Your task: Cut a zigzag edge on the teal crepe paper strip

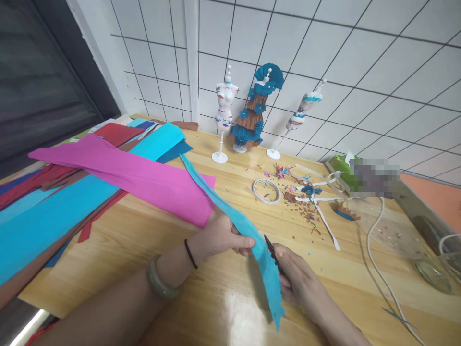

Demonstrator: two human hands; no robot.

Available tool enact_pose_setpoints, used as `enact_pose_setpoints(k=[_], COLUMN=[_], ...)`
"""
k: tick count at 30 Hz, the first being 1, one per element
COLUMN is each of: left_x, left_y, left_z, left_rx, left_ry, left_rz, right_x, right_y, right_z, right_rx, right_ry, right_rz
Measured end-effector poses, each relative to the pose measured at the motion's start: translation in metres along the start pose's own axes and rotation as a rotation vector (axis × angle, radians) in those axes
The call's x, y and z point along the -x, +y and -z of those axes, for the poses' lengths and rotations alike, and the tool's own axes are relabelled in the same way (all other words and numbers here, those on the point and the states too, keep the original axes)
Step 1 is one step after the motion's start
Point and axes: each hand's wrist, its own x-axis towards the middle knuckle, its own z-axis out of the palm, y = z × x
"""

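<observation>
1. Centrally, a teal strip [264, 262] is held above the table [144, 259], pinched in the left hand [218, 238] between the thumb on top and the fingers beneath.
2. Small notches can be seen along the strip's lower right edge; its far end is stretched over the pink sheet [154, 180], though whether the two touch cannot be told.
3. Dark scissors [269, 244] are gripped in the right hand [297, 271], with the tip pointed up and away at the notched edge; how far the blades are parted cannot be told.
4. The hands are set near each other but apart, with the strip between them.
5. A bracelet [162, 283] and a dark band [190, 253] are worn on the left wrist.
6. On the left, the pink sheet is laid across a blue sheet [72, 204], by which other coloured sheets are partly covered.
7. At the back, a bare mannequin [225, 103], a dressed mannequin [255, 110] in teal and brown, and a tilted-looking mannequin [302, 110] are lined up near the tiled wall [223, 29].
8. Before them, a tape roll [269, 201] is laid flat, with scraps [309, 214] and white ribbons [327, 228] scattered to its right.
</observation>
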Motion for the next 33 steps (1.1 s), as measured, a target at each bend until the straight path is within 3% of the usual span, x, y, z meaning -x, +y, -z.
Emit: enact_pose_setpoints(k=[5,15,23,26,33], left_x=[0.0,0.004,0.004,0.005,0.008], left_y=[0.002,0.005,0.006,0.008,0.013], left_z=[-0.001,-0.004,0.0,0.002,0.005], left_rx=[0.023,0.034,-0.037,-0.002,-0.01], left_ry=[-0.036,-0.041,-0.016,-0.062,-0.129], left_rz=[0.032,0.074,0.092,0.103,0.106], right_x=[-0.004,0.001,0.001,0.003,0.008], right_y=[0.005,-0.003,-0.005,-0.005,-0.014], right_z=[0.003,0.002,0.003,0.005,0.006], right_rx=[-0.143,0.125,0.077,0.043,0.173], right_ry=[0.072,-0.077,-0.122,-0.103,-0.23], right_rz=[0.011,0.023,0.029,0.011,-0.028])
